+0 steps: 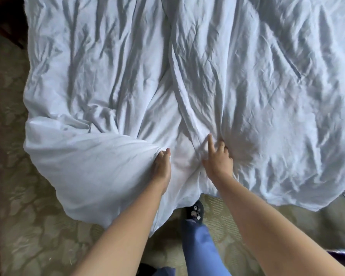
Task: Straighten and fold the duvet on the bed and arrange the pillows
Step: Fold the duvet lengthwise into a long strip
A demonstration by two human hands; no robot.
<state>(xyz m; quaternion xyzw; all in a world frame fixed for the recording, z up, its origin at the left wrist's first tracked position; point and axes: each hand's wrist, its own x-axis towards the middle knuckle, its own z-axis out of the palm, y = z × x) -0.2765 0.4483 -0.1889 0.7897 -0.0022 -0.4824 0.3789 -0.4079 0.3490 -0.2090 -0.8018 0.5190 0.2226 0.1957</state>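
Duvet (187, 76) bunched in left hand (162, 166), right hand (217, 158) grip.

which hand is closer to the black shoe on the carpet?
Right. The right hand grips duvet folds almost straight above the black shoe. The left hand holds the duvet's hanging corner, farther off to the shoe's left.

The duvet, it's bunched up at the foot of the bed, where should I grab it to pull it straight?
Take the duvet along its near hem, from the foot of the bed, hands apart toward the corners. The left hand and right hand grip close together where the creases converge, likely adding bunching.
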